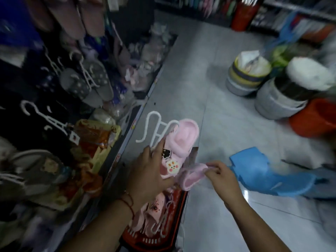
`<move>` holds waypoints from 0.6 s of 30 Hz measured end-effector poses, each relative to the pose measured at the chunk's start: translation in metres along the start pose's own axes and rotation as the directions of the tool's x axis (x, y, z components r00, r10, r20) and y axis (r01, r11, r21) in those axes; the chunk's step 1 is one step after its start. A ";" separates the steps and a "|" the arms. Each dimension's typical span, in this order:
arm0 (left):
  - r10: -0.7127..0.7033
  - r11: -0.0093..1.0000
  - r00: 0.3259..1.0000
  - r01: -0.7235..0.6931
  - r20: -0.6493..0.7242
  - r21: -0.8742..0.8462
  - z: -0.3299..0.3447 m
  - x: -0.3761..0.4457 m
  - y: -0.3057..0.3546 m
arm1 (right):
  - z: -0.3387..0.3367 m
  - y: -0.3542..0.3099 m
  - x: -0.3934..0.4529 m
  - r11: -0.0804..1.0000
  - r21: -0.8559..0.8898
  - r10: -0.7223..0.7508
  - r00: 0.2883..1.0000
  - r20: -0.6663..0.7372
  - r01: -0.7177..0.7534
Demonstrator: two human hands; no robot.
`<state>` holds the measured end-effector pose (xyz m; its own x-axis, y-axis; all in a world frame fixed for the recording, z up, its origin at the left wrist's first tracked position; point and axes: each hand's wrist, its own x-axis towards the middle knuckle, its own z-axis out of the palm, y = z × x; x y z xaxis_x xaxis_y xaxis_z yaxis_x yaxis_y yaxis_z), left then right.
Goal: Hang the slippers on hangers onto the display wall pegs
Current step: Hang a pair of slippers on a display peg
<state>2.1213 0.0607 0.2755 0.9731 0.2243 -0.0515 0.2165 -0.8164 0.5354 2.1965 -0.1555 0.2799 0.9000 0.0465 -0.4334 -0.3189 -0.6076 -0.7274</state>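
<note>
My left hand [151,171] grips a white plastic hanger [154,128] with a pink slipper [181,137] on it, hook pointing up and left. The slipper carries a black charm and a round white charm. My right hand [218,171] pinches the edge of a second pink slipper [190,176] just right of the first. Below both hands a red basket [174,224] holds more pink slippers on white hangers [154,215]. On the left, the display wall [54,106] carries grey slippers [87,82] and dark slippers on white hangers.
Stacked buckets and basins [272,88] stand on the tiled floor at the right, with an orange tub [314,119]. A blue plastic bag [263,171] lies near my right hand. Shelves of goods run along the back.
</note>
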 end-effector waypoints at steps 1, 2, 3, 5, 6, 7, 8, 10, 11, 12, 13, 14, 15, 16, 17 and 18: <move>0.031 0.999 0.999 -0.030 -0.011 0.035 -0.017 -0.004 0.011 | -0.018 -0.021 -0.014 0.999 0.037 -0.032 0.999 -0.040 0.033; 0.078 0.995 0.997 -0.075 -0.030 0.069 -0.034 -0.006 0.022 | -0.035 -0.042 -0.028 0.995 0.065 -0.076 0.994 -0.075 0.080; 0.123 0.988 0.991 -0.119 -0.042 0.100 -0.049 -0.008 0.031 | -0.050 -0.063 -0.040 0.987 0.086 -0.128 0.986 -0.106 0.137; 0.189 0.971 0.982 -0.184 -0.018 0.155 -0.078 -0.009 0.047 | -0.076 -0.104 -0.064 0.961 0.104 -0.243 0.960 -0.137 0.258; 0.218 0.960 0.976 -0.214 0.000 0.181 -0.093 -0.008 0.054 | -0.085 -0.126 -0.076 0.946 0.097 -0.297 0.946 -0.127 0.310; 0.255 0.946 0.967 -0.249 0.000 0.205 -0.107 -0.006 0.060 | -0.092 -0.145 -0.086 0.933 0.060 -0.346 0.931 -0.115 0.354; 0.299 0.926 0.954 -0.290 0.001 0.240 -0.119 -0.004 0.066 | -0.097 -0.160 -0.094 0.921 -0.021 -0.388 0.915 -0.105 0.388; 0.389 0.873 0.921 -0.373 0.011 0.314 -0.142 0.002 0.079 | -0.107 -0.186 -0.105 0.863 -0.266 -0.458 0.887 -0.056 0.429; 0.440 0.840 0.898 -0.419 0.018 0.345 -0.153 0.006 0.085 | -0.112 -0.198 -0.111 0.818 -0.370 -0.483 0.875 -0.024 0.441; 0.497 0.799 0.868 -0.468 0.025 0.376 -0.165 0.010 0.091 | -0.118 -0.208 -0.115 0.783 -0.432 -0.493 0.870 0.005 0.447; 0.552 0.750 0.833 -0.515 0.036 0.415 -0.176 0.014 0.096 | -0.125 -0.218 -0.118 0.751 -0.475 -0.509 0.860 0.027 0.459; 0.595 0.698 0.802 -0.550 0.055 0.459 -0.188 0.017 0.101 | -0.132 -0.226 -0.121 0.727 -0.507 -0.513 0.857 0.047 0.463; 0.625 0.648 0.776 -0.575 0.081 0.500 -0.199 0.019 0.106 | -0.139 -0.234 -0.125 0.711 -0.524 -0.514 0.855 0.067 0.468; 0.645 0.606 0.757 -0.591 0.106 0.533 -0.209 0.019 0.111 | -0.145 -0.239 -0.127 0.704 -0.522 -0.521 0.850 0.079 0.480; 0.659 0.572 0.742 -0.601 0.124 0.558 -0.219 0.019 0.116 | -0.152 -0.243 -0.128 0.703 -0.508 -0.532 0.842 0.089 0.498; 0.674 0.544 0.727 -0.610 0.133 0.577 -0.227 0.018 0.121 | -0.159 -0.245 -0.128 0.712 -0.470 -0.548 0.831 0.091 0.521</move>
<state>2.1473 0.0871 0.5308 0.8634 -0.4580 0.2117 -0.4306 -0.8875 -0.1638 2.2070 -0.1387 0.5983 0.8960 0.4439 -0.0096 0.3816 -0.7811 -0.4942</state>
